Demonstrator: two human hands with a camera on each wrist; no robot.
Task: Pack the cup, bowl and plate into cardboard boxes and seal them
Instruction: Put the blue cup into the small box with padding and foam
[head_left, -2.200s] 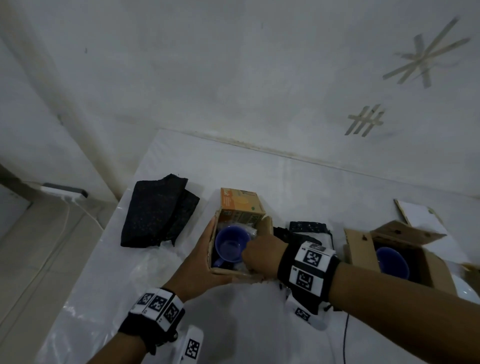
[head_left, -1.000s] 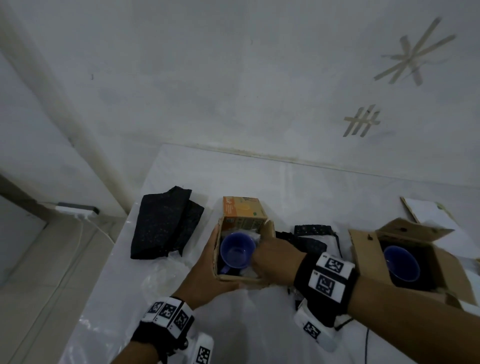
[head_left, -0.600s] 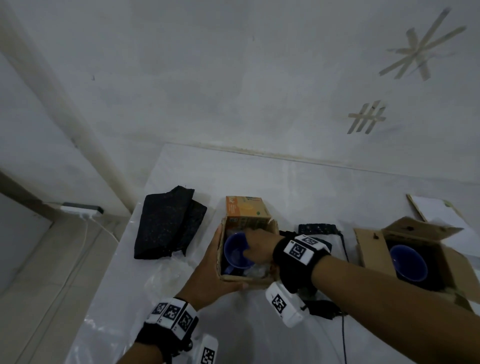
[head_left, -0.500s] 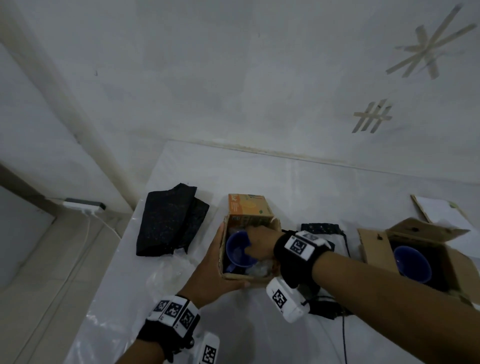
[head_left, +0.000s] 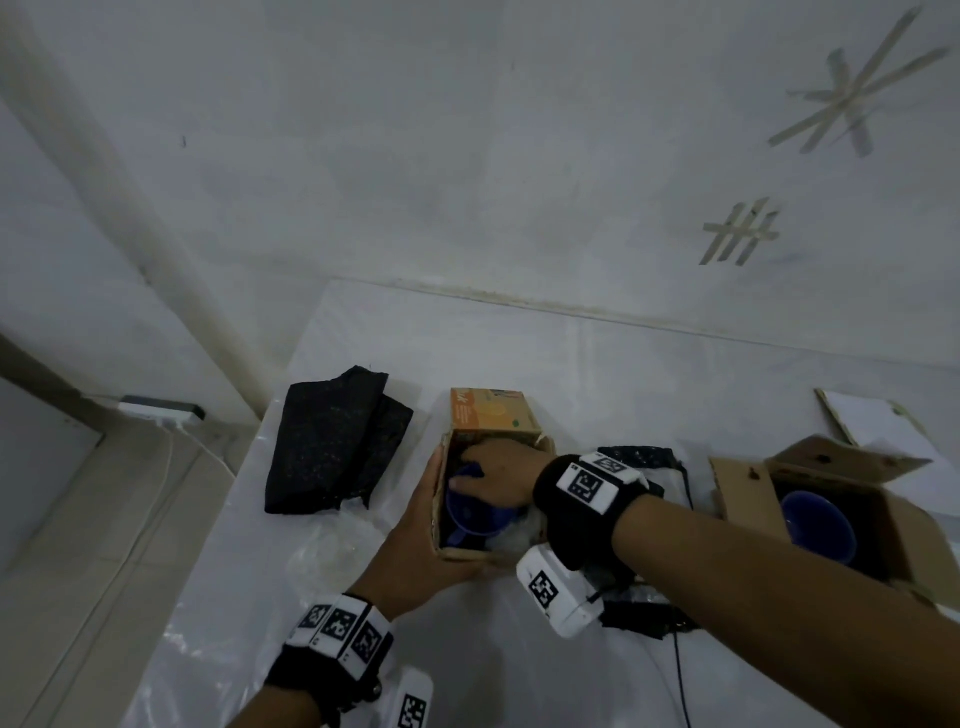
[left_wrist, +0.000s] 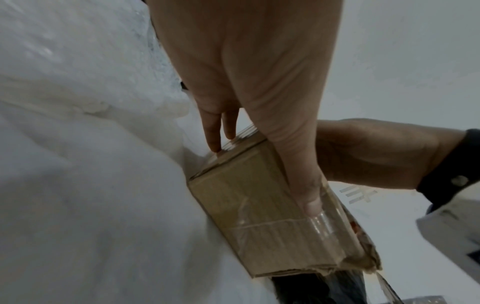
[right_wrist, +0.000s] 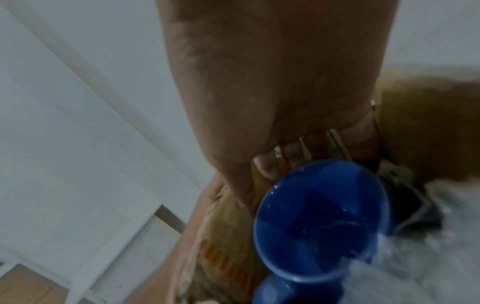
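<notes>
The blue cup (head_left: 475, 514) stands mouth-up in the small cardboard box (head_left: 493, 423) on the counter (head_left: 597, 364). The right hand (head_left: 498, 475) reaches in, fingers curled over its rim; the left hand (head_left: 415, 545) clasps the box's wall. Orange flap print unreadable.

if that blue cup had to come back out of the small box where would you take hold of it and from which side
Probably the rim, from straight above. The blue cup sits mouth-up inside the small cardboard box, with walls and padding close around it, so its sides are hard to reach. Its handle points toward the near wall. The right hand is already over the far rim; the left hand holds the box outside.
</notes>
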